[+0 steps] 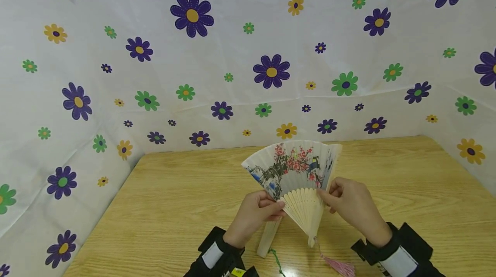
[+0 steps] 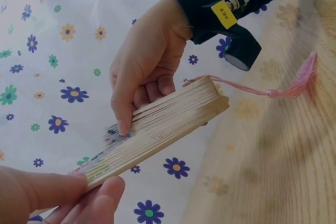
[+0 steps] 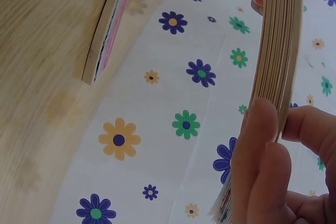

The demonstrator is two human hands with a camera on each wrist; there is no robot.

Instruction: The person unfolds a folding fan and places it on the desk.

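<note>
A partly spread folding fan (image 1: 294,167), its pale leaf painted with red blossoms and a bird, is held up above the table. My left hand (image 1: 253,214) pinches the left outer rib, thumb in front. On the opposite edge, my right hand (image 1: 350,201) grips the right outer rib between thumb and fingers. The bare wooden ribs (image 2: 173,121) converge at a pivot that points down. From there hangs a pink tassel (image 1: 339,266). Behind and below, a second, folded fan (image 1: 267,240) with a green cord lies on the table.
The wood-grain table (image 1: 186,191) spreads around the hands. A white cloth with printed flowers (image 1: 232,44) stands behind it and along both sides. Black wrist straps with cameras (image 1: 407,247) sit on both forearms.
</note>
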